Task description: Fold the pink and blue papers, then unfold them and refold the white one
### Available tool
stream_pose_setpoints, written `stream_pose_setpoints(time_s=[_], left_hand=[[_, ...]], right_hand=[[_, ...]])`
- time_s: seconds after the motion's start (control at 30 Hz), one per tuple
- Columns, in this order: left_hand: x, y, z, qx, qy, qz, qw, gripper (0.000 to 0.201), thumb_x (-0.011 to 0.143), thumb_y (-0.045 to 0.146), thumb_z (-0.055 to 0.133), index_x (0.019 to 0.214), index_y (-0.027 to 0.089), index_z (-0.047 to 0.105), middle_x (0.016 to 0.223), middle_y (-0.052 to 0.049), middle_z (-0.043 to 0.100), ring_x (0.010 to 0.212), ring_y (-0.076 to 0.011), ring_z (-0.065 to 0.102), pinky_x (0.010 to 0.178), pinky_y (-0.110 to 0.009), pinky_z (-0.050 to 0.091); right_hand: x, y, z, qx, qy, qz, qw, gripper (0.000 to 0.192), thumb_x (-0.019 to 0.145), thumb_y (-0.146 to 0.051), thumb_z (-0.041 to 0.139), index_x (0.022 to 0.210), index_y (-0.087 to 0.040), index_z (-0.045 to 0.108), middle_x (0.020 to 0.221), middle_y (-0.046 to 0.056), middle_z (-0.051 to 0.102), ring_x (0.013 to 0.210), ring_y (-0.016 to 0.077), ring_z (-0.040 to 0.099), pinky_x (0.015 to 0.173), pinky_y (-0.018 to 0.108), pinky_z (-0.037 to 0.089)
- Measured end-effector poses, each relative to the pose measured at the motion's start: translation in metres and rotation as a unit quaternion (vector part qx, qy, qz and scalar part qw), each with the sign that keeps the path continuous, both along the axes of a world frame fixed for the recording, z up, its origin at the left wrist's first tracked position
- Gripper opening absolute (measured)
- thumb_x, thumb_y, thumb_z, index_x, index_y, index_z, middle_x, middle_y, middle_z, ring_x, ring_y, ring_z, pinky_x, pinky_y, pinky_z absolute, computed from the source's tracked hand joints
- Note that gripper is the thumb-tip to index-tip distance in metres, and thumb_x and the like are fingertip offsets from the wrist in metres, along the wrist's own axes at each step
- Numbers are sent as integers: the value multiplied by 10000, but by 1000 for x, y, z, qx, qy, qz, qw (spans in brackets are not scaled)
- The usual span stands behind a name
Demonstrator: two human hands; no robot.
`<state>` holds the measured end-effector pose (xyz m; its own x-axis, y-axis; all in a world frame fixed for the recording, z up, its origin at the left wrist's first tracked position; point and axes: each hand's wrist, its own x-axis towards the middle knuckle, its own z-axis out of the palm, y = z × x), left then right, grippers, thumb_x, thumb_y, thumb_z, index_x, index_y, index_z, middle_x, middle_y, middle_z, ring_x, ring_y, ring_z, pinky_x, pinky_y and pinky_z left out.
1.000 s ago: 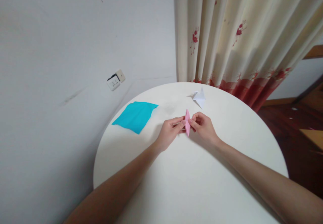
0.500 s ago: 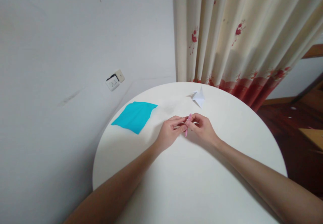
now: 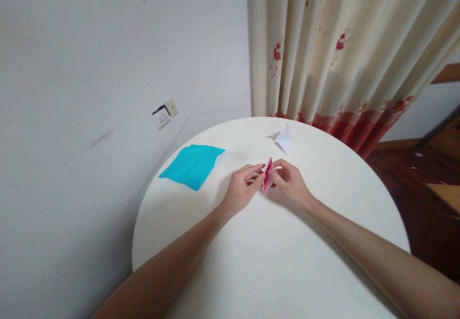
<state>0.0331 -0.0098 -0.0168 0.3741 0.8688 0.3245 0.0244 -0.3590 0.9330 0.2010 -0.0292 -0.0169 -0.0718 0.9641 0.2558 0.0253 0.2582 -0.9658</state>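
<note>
A small piece of folded pink paper [image 3: 267, 177] is held upright between both hands over the white round table [image 3: 258, 261]. My left hand [image 3: 244, 184] pinches its left side between thumb and fingers. On the right side, my right hand [image 3: 287, 177] grips it with thumb and fingertips. The paper's layers stand apart, showing a deeper pink inside; some of its edges are covered by my fingers. Beyond my right hand lies a folded white paper shape [image 3: 283, 140] with pointed tips.
A flat turquoise sheet [image 3: 194, 165] with wavy edges lies on the table's left side. Behind the table are a white wall with a socket [image 3: 161, 118] and a cream curtain [image 3: 323, 51] with red flowers. A wooden surface [image 3: 445, 197] is at far right.
The pink paper has gone from a narrow, closed strip to a wider form with its layers spread apart. My hands have barely moved, and the other papers stay put.
</note>
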Motion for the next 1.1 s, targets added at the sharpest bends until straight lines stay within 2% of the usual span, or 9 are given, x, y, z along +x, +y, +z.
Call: stream_pose_setpoints(time_s=[0.23,0.37,0.5,0.73,0.8,0.93,1.1], left_hand=[[1,-1,-1,-14,2,38,999,377,861,297,652,1205,148,610,981,-64,631,719,-118,668,608,-192,528],[1,-1,-1,-7,17,53,998,344,855,240,631,1187,155,596,1006,-60,629,655,-87,653,559,-167,491],[2,1,-4,16,20,52,998,340,828,167,625,1167,166,607,1119,-97,653,775,-130,691,659,-210,542],[0,4,-4,64,45,68,995,228,849,161,609,1038,167,736,1069,-103,671,932,-181,677,780,-254,555],[-1,5,-4,71,34,65,995,240,862,172,603,1056,177,744,1084,-104,675,973,-189,668,830,-273,547],[-3,7,-2,60,-3,46,997,251,870,171,584,1049,202,757,1140,-96,673,1072,-206,641,950,-325,510],[-7,6,3,13,-33,38,999,270,852,154,559,1001,207,778,1232,-91,655,1174,-228,594,1019,-357,469]], right_hand=[[0,-1,-4,-14,-54,-7,998,166,842,-237,541,1000,-201,571,731,11,716,584,148,634,553,246,480],[0,0,-8,-13,-86,-35,996,175,831,-230,514,987,-194,584,684,1,693,547,133,597,521,225,442],[-1,0,-10,-4,-98,-48,994,145,844,-233,495,959,-198,575,651,-7,673,516,124,559,488,214,397],[-5,-2,-11,13,-130,-63,989,151,862,-243,508,959,-192,611,600,-20,641,505,121,549,496,221,400],[-5,-1,-10,16,-96,-57,994,189,863,-249,515,995,-183,633,634,-6,654,542,132,581,514,230,433],[-2,1,-6,28,-12,-29,999,239,860,-278,545,1019,-164,682,830,54,712,650,150,631,566,258,497],[1,-2,-1,49,1,0,999,271,857,-300,589,1060,-183,726,895,62,737,721,167,640,653,296,521]])
